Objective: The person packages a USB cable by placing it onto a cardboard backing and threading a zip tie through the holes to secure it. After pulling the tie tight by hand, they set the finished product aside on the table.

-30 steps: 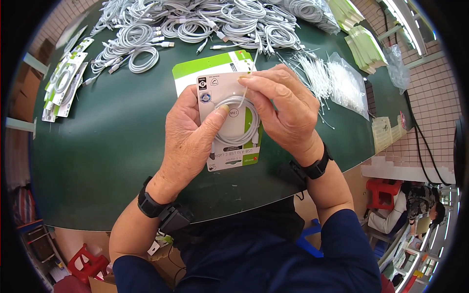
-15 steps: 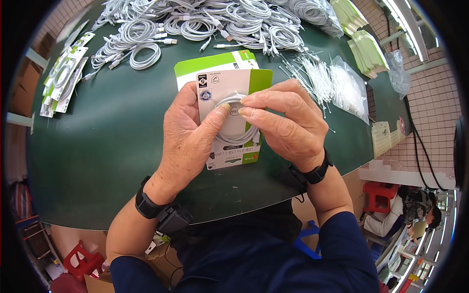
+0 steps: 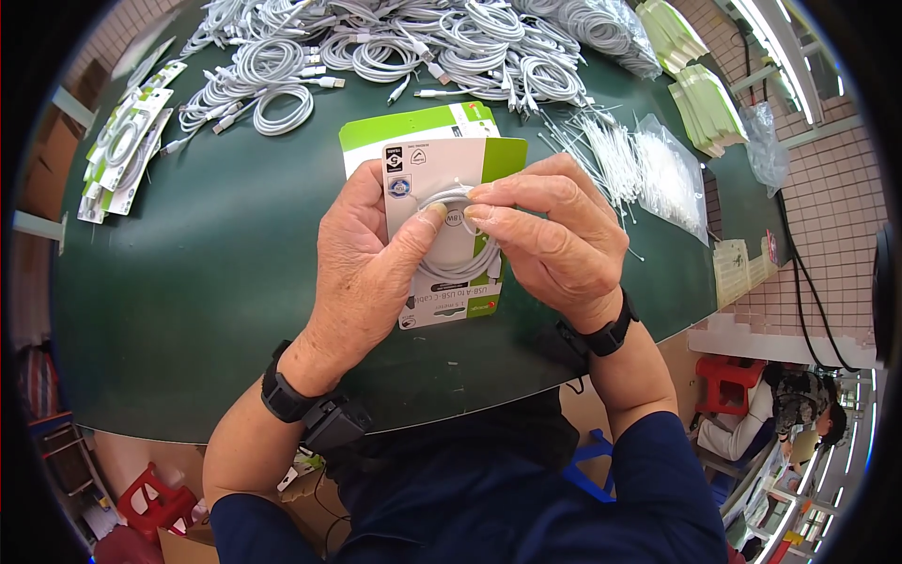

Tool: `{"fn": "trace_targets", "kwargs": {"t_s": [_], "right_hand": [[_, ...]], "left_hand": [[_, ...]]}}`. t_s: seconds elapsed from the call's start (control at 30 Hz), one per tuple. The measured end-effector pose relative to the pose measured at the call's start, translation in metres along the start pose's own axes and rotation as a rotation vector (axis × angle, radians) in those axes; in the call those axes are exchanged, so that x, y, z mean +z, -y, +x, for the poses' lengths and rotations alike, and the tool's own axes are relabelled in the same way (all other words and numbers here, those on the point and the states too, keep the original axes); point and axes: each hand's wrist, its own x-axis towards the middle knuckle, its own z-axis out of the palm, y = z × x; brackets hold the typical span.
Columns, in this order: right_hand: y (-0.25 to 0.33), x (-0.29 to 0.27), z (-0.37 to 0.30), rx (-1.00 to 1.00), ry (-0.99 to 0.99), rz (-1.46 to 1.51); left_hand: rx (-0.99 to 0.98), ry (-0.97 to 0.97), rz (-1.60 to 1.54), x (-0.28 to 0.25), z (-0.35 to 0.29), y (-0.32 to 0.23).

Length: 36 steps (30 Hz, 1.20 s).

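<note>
Above the glossy green tabletop (image 3: 202, 301), the left hand's (image 3: 362, 254) grip clasps a flat card (image 3: 458, 246) and rounded white cable coil (image 3: 479, 265); the right hand (image 3: 564, 230) pinches a slim tie (image 3: 458, 181) (mostly hidden) there.

Free passage follows the desk (image 3: 169, 329)'s near-left edge; the held card (image 3: 456, 248) blocks the middle, the cable heap (image 3: 395, 52) the far side.

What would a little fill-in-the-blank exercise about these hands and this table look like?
The left hand holds a card; the cable coiled on it is coloured ____.
The tabletop is dark ____.
Beside the loose ties, the clear bag lies to their ____.
Both wrist straps are ____.

Missing words: white; green; right; black.
</note>
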Motion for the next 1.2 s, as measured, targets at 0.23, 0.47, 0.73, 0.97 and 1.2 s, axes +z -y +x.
{"fn": "trace_targets", "kwargs": {"t_s": [0.23, 0.47, 0.73, 0.97, 1.2], "right_hand": [[0.000, 0.002, -0.003, -0.014, 0.023, -0.002], [0.000, 0.001, -0.001, -0.002, 0.006, 0.005], [-0.008, 0.005, 0.001, 0.071, -0.054, 0.063], [0.001, -0.002, 0.009, 0.037, -0.031, 0.078], [0.010, -0.002, 0.009, 0.009, 0.018, -0.033]], "left_hand": [[0.000, 0.004, 0.011, -0.001, -0.001, 0.001], [0.004, 0.007, 0.013, 0.001, -0.002, 0.002], [0.037, 0.014, 0.020, 0.001, -0.003, 0.001], [0.074, 0.013, 0.051, 0.004, -0.004, 0.005], [0.116, 0.019, 0.094, 0.004, -0.006, 0.007]]}}
